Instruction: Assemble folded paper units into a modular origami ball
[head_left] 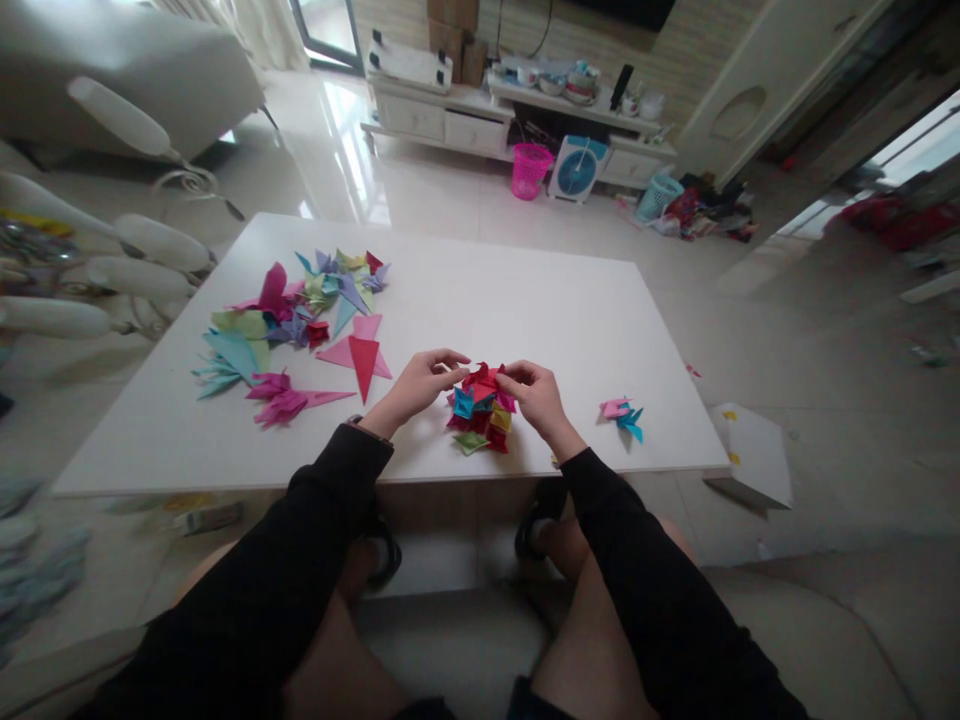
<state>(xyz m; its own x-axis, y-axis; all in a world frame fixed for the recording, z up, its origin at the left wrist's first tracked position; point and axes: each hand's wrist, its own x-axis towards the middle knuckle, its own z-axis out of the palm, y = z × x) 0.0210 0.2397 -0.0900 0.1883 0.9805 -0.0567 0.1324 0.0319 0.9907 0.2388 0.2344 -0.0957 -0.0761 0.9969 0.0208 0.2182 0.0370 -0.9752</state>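
Observation:
My left hand and my right hand both pinch a small red folded paper piece at the top of a many-coloured assembled origami cluster. The cluster rests on the white table near its front edge. Fingers of both hands are closed on the red piece from either side. Black sleeves cover both forearms.
Several loose folded paper pieces in pink, teal, green and purple lie spread on the table's left half. A small pink and blue folded pair lies right of my right hand. White chairs stand at the left. A white box sits on the floor at right.

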